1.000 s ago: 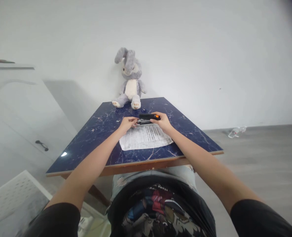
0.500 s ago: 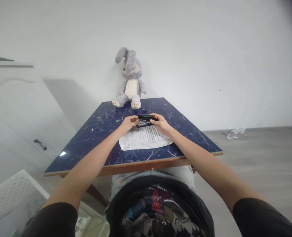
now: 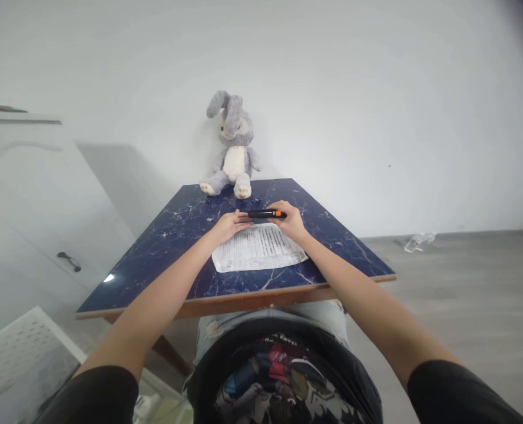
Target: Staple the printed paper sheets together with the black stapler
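My right hand (image 3: pixel 290 220) is closed around the orange-marked end of a black stapler (image 3: pixel 260 214), which it holds level above the table. The stapler's long, narrow side faces me. At its other end is my left hand (image 3: pixel 232 225), its fingers stretched out and apart; whether a fingertip touches the stapler is hard to tell. Just below both hands a printed sheet of paper (image 3: pixel 257 250) lies on the blue marbled table (image 3: pixel 164 259), its edges slightly curled.
A grey plush rabbit (image 3: pixel 235 159) sits at the table's back edge against the wall. A tiny pale piece (image 3: pixel 209 220) lies left of my hands. On the floor to the right is a clear plastic item (image 3: pixel 419 241). A white perforated panel (image 3: pixel 27 347) stands at lower left.
The stapler has turned from showing a gap between its two arms to a single narrow black bar. My left fingers have straightened and loosened from its end.
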Motion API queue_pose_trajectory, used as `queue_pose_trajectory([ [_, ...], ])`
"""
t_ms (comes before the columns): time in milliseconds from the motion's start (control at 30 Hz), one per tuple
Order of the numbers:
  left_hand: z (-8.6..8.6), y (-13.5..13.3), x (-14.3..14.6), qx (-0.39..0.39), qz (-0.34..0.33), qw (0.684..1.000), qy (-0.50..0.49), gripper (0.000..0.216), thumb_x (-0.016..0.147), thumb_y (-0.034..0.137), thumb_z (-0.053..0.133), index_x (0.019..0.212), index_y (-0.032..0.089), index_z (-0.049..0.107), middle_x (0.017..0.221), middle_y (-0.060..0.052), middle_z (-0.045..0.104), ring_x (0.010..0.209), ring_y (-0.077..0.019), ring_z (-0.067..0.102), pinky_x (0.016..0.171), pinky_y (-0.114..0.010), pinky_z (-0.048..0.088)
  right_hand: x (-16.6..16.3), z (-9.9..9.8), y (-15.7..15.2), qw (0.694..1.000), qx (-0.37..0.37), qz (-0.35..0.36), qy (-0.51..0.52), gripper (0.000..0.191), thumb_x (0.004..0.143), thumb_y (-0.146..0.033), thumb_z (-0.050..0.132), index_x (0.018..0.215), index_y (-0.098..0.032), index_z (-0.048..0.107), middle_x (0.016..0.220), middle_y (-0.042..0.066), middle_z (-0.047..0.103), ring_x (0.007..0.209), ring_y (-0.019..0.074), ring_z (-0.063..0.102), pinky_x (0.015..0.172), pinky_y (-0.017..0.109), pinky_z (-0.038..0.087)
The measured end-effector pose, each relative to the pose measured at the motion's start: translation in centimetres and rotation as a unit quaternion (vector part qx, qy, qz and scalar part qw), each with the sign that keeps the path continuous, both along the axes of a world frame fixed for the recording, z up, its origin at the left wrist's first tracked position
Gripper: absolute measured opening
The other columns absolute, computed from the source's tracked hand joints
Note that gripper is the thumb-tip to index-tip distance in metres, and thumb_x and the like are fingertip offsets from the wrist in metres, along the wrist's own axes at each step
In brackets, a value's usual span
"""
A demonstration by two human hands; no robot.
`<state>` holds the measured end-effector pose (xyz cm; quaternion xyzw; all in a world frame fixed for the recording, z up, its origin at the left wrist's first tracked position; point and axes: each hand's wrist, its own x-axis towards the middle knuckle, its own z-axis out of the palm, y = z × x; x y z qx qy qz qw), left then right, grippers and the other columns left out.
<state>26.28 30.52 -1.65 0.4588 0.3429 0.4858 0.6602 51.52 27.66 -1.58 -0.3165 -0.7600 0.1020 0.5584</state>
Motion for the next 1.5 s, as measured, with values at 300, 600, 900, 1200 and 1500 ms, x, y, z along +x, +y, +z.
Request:
queue_pose_trajectory([
  [300, -0.4, 0.0, -0.3, -0.007, -0.038, 0.999, 0.017, 0.017, 0.091, 0.001, 0.064, 0.091, 0.007, 0.08, 0.099, -0.016, 0.078, 0.093, -0.0219, 0.075, 0.1, -0.037, 0.061, -2.2, 0.3, -1.8, 0.95, 0.189, -0.003, -0.248, 0.043, 0.103, -0.007, 0.041, 0.108, -0.026, 0.079, 0.109, 0.01, 0.072, 0.107, 0.0251, 0.061, 0.097, 0.044, 0.05],
  [600, -0.4, 0.9, -0.9, 0.073, 0.135, 0.987, 0.042, 0.006, 0.088, 0.004, 0.071, 0.088, 0.009, 0.074, 0.083, -0.01, 0.076, 0.078, -0.0171, 0.076, 0.101, -0.042, 0.06, -0.8, -0.6, 0.0, 0.995, -0.076, -0.057, 0.023, 0.03, 0.071, -0.027, 0.082, 0.1, -0.02, 0.077, 0.096, 0.005, 0.073, 0.085, 0.024, 0.066, 0.083, 0.04, 0.054],
  [900, 1.2, 0.3, -0.3, 0.261, 0.069, 0.963, 0.007, 0.036, 0.085, 0.031, 0.083, 0.114, 0.013, 0.073, 0.115, -0.015, 0.078, 0.11, -0.0255, 0.076, 0.111, -0.048, 0.054, -0.3, -1.2, 1.0, 0.972, -0.216, 0.071, -0.054, 0.041, 0.062, -0.043, 0.09, 0.087, -0.018, 0.069, 0.084, 0.002, 0.071, 0.079, 0.0206, 0.066, 0.076, 0.033, 0.052],
  [1200, 2.0, -2.0, 0.4, 0.303, -0.006, 0.948, 0.099, 0.058, 0.075, 0.04, 0.092, 0.121, 0.014, 0.069, 0.101, -0.014, 0.081, 0.089, -0.0272, 0.08, 0.092, -0.046, 0.063, -0.7, 1.1, -1.1, 0.996, 0.032, 0.059, -0.062, 0.038, 0.09, -0.049, 0.079, 0.118, -0.024, 0.076, 0.108, 0.009, 0.07, 0.103, 0.0255, 0.063, 0.088, 0.04, 0.051],
  [1500, 2.3, -3.0, 1.1, 0.331, -0.002, 0.933, 0.139, 0.052, 0.064, 0.04, 0.097, 0.102, 0.012, 0.074, 0.085, -0.011, 0.081, 0.079, -0.0239, 0.078, 0.085, -0.04, 0.064, -1.5, 1.3, -1.6, 0.993, 0.054, 0.094, -0.055, 0.032, 0.092, -0.05, 0.076, 0.11, -0.024, 0.081, 0.099, 0.008, 0.072, 0.096, 0.0242, 0.063, 0.092, 0.043, 0.051],
])
